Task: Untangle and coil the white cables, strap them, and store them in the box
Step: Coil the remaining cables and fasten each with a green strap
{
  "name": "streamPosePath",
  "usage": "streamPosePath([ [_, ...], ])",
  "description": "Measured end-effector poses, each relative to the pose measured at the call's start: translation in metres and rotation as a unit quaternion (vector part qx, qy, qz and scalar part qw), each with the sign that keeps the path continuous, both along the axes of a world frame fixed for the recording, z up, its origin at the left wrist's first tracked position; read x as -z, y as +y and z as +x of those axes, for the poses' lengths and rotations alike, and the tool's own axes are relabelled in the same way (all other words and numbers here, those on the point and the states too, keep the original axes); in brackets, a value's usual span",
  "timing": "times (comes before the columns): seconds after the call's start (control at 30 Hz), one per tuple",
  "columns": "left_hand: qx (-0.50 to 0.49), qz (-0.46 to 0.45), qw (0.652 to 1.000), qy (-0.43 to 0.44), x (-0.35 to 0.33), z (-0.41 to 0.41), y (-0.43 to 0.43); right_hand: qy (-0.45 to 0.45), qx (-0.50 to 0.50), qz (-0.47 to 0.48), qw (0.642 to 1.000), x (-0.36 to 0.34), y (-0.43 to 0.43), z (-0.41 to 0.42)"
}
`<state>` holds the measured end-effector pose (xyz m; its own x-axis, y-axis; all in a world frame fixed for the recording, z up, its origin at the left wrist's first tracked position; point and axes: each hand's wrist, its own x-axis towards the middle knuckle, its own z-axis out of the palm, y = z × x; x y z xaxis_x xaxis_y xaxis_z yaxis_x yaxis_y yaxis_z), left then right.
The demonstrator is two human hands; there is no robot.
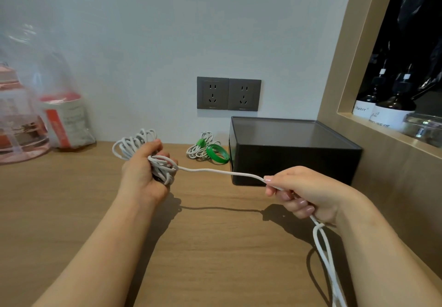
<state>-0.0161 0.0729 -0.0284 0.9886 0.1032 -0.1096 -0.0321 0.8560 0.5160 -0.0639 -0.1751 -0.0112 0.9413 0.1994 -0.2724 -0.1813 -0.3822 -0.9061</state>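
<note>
Just beside box (294, 161), strapped coil (203, 147)

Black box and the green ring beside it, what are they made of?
The black rectangular box looks like matte plastic: dull sides, a smoky translucent lid. The green loop strap looks like thin bendy plastic or fabric; too small to tell.
</note>
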Motion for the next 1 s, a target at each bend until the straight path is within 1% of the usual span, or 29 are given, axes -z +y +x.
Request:
streamPosePath([
  [0.07,0.009,0.014,1.0,0.002,0.0,-0.001,-0.003,-0.022,0.029,-0.012,0.999,0.002,-0.003,0.002],
  [0.13,0.027,0.036,0.999,0.001,0.001,-0.003,-0.008,-0.059,0.081,-0.01,0.995,0.005,-0.003,0.005],
  [0.23,0.064,0.076,0.995,-0.004,0.003,-0.006,-0.014,-0.114,0.168,0.025,0.979,0.007,0.003,0.008],
  [0.3,0.085,0.107,0.991,-0.009,0.004,-0.009,-0.018,-0.165,0.21,0.011,0.964,0.007,0.009,0.008],
  [0.37,0.109,0.134,0.985,-0.018,0.003,-0.013,-0.023,-0.239,0.256,-0.044,0.935,0.008,0.013,0.009],
  [0.43,0.124,0.147,0.981,-0.032,0.0,-0.016,-0.026,-0.318,0.299,-0.109,0.893,0.008,0.015,0.009],
  [0.5,0.125,0.14,0.981,-0.04,-0.002,-0.016,-0.025,-0.366,0.331,-0.149,0.857,0.006,0.013,0.007],
  [0.53,0.124,0.133,0.983,-0.04,-0.003,-0.016,-0.024,-0.372,0.333,-0.165,0.851,0.005,0.011,0.006],
  [0.57,0.123,0.126,0.984,-0.037,-0.004,-0.015,-0.022,-0.36,0.326,-0.18,0.855,0.004,0.01,0.006],
  [0.6,0.12,0.121,0.985,-0.034,-0.003,-0.014,-0.02,-0.336,0.314,-0.184,0.869,0.004,0.008,0.006],
  [0.63,0.116,0.12,0.986,-0.029,-0.002,-0.013,-0.018,-0.302,0.301,-0.162,0.89,0.003,0.008,0.006],
  [0.67,0.112,0.121,0.986,-0.024,-0.001,-0.012,-0.018,-0.262,0.288,-0.104,0.915,0.002,0.007,0.006],
  [0.7,0.108,0.126,0.986,-0.02,0.001,-0.012,-0.018,-0.22,0.273,-0.02,0.936,0.0,0.007,0.005],
  [0.73,0.106,0.134,0.985,-0.018,0.002,-0.012,-0.019,-0.182,0.255,0.068,0.947,-0.001,0.007,0.004],
  [0.77,0.105,0.145,0.984,-0.017,0.004,-0.011,-0.021,-0.153,0.233,0.144,0.95,-0.003,0.006,0.004],
  [0.8,0.105,0.159,0.982,-0.017,0.005,-0.012,-0.023,-0.132,0.214,0.195,0.948,-0.003,0.004,0.004],
  [0.83,0.104,0.173,0.979,-0.019,0.005,-0.012,-0.025,-0.122,0.202,0.222,0.946,-0.003,0.003,0.004],
  [0.87,0.103,0.187,0.977,-0.023,0.005,-0.012,-0.027,-0.122,0.196,0.227,0.946,-0.003,0.004,0.004],
  [1.0,0.114,0.232,0.965,-0.053,0.006,-0.015,-0.032,-0.166,0.179,0.192,0.951,0.001,0.015,0.006],
])
